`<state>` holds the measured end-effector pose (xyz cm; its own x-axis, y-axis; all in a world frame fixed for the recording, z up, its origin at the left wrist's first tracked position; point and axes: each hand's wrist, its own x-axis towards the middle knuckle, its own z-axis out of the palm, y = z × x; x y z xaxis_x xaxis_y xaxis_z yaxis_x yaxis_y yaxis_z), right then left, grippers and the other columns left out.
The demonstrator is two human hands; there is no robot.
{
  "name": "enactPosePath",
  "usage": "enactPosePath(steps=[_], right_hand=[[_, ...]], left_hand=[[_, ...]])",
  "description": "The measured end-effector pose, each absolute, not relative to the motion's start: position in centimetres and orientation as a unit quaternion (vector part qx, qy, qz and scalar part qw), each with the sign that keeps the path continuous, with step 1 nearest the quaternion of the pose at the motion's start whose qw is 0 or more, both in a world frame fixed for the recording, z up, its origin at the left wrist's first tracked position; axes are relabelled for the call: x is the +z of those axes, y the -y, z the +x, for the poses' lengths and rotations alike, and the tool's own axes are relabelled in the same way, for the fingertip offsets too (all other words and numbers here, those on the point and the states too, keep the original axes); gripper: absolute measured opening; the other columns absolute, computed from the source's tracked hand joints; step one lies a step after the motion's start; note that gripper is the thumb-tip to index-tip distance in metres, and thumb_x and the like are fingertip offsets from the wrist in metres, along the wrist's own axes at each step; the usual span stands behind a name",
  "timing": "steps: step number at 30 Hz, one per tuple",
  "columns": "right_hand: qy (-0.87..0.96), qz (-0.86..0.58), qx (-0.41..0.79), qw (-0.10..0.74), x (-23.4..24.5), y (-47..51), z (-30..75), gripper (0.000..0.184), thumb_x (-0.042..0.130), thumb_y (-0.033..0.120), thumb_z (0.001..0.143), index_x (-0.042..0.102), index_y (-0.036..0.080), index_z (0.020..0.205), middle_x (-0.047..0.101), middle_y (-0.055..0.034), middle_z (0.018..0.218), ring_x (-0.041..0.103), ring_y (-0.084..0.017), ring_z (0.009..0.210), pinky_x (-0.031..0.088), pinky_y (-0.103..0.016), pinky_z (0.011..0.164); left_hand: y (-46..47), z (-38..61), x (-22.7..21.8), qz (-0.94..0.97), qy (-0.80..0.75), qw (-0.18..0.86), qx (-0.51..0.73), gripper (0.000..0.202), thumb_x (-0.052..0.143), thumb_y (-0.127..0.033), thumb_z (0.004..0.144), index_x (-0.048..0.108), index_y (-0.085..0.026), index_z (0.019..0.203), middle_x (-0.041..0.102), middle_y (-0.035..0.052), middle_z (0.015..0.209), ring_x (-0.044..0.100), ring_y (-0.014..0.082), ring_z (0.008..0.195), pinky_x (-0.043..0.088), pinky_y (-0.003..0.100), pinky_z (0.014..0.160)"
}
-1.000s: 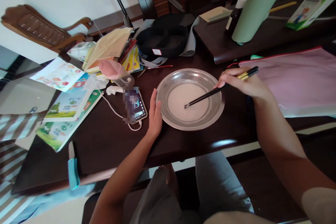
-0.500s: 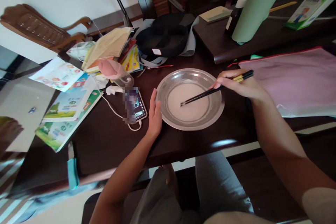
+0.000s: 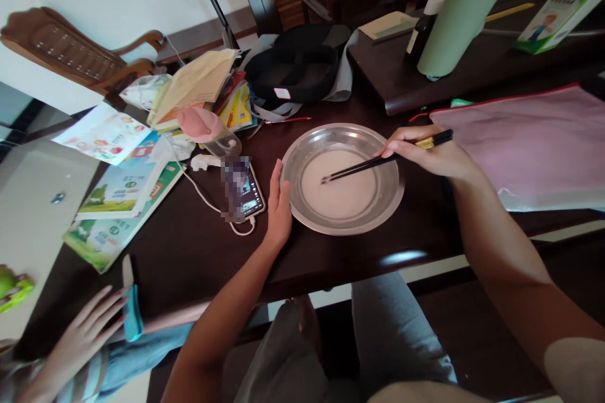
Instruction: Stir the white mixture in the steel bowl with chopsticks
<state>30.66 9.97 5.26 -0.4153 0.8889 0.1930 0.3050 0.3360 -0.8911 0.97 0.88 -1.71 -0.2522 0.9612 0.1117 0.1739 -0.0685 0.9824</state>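
Observation:
A round metal basin (image 3: 344,227) stands on the dark table, with a milky, pale pinkish liquid (image 3: 338,198) inside. My left hand (image 3: 279,211) holds the basin's left edge, its fingers along the outside and the thumb at the rim. In my right hand (image 3: 418,148) is a pair of black chopsticks (image 3: 359,168) with gold bands near the upper end. The chopsticks slant down to the left over the basin, their tips at the liquid; whether they dip in is hard to tell. Beside my left hand lies a phone (image 3: 250,192) with a white cable plugged in.
Another person's hand (image 3: 89,327) touches a teal-handled knife (image 3: 132,315) at the table's left front. Booklets (image 3: 116,201), a pink-lidded cup (image 3: 201,126) and a black bag (image 3: 293,72) lie around the basin. To the right is a pink mesh pouch (image 3: 524,145).
The chopstick tips have shifted slightly left and up in the basin. Another person's hand has come in at the lower left by the knife. My left hand stays put.

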Motion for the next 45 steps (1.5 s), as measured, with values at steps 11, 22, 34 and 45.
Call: enactPosePath(steps=[11, 22, 34, 45], right_hand=[[0.73, -0.404, 0.423, 0.355, 5.45, -9.92, 30.97, 0.03, 0.066, 0.045, 0.089, 0.075, 0.023, 0.07, 0.079, -0.0039, 0.079, 0.072, -0.02, 0.08, 0.051, -0.032, 0.078], [0.697, -0.426, 0.421, 0.394, 5.47, -10.17, 31.44, 0.034, 0.066, 0.045, 0.088, 0.073, 0.023, 0.063, 0.078, -0.0033, 0.071, 0.071, -0.019, 0.072, 0.051, -0.033, 0.076], [0.683, -0.44, 0.402, 0.422, 5.51, -10.27, 31.47, 0.034, 0.067, 0.044, 0.089, 0.072, 0.023, 0.062, 0.076, -0.003, 0.069, 0.069, -0.019, 0.071, 0.05, -0.032, 0.075], [0.681, -0.441, 0.391, 0.435, 5.25, -10.55, 31.62, 0.034, 0.067, 0.044, 0.088, 0.073, 0.023, 0.063, 0.076, -0.0019, 0.069, 0.069, -0.018, 0.069, 0.05, -0.03, 0.072]], left_hand=[[-0.88, 0.93, -1.83, 0.488, -0.573, 0.368, 0.546, 0.061, 0.051, -0.057, 0.096, 0.044, -0.031, 0.151, 0.031, 0.0025, 0.168, 0.028, 0.0238, 0.156, 0.02, 0.041, 0.129], [-0.82, 0.89, -1.68, 0.487, -0.578, 0.366, 0.542, 0.061, 0.052, -0.058, 0.095, 0.044, -0.032, 0.15, 0.036, 0.0023, 0.166, 0.027, 0.0245, 0.156, 0.022, 0.042, 0.129], [-0.85, 0.93, -1.63, 0.483, -0.578, 0.37, 0.544, 0.062, 0.052, -0.059, 0.094, 0.045, -0.033, 0.15, 0.036, 0.0021, 0.166, 0.029, 0.0247, 0.156, 0.022, 0.043, 0.129], [-0.84, 0.95, -1.67, 0.485, -0.575, 0.369, 0.547, 0.063, 0.052, -0.058, 0.095, 0.043, -0.031, 0.151, 0.036, 0.0031, 0.166, 0.031, 0.0238, 0.154, 0.023, 0.041, 0.128]])
